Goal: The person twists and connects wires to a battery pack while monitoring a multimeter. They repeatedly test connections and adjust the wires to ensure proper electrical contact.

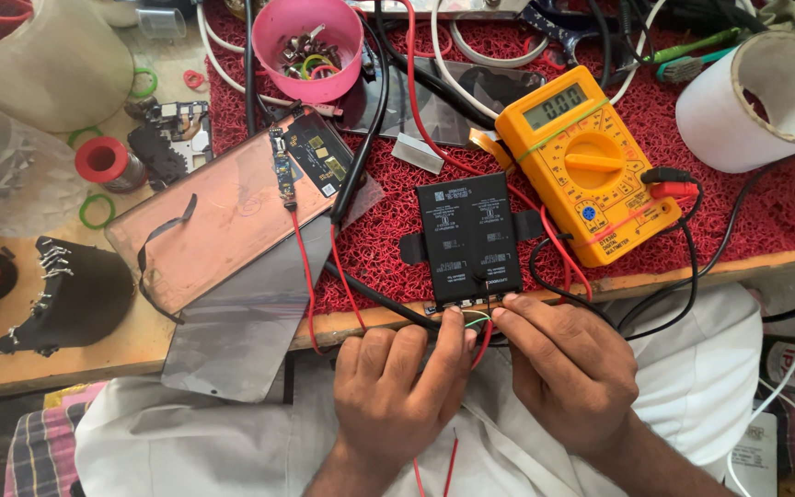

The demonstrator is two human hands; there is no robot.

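At the counter's point(692, 269) near edge, the left hand point(397, 387) and right hand point(568, 368) pinch thin wires point(477, 319) against the black battery pack's point(467, 239) lower end, fingertips closed to steady them; beside it, the yellow multimeter point(586, 161) faces up for reading.

A flat black battery point(468, 239) lies at the table's point(66, 350) front edge.
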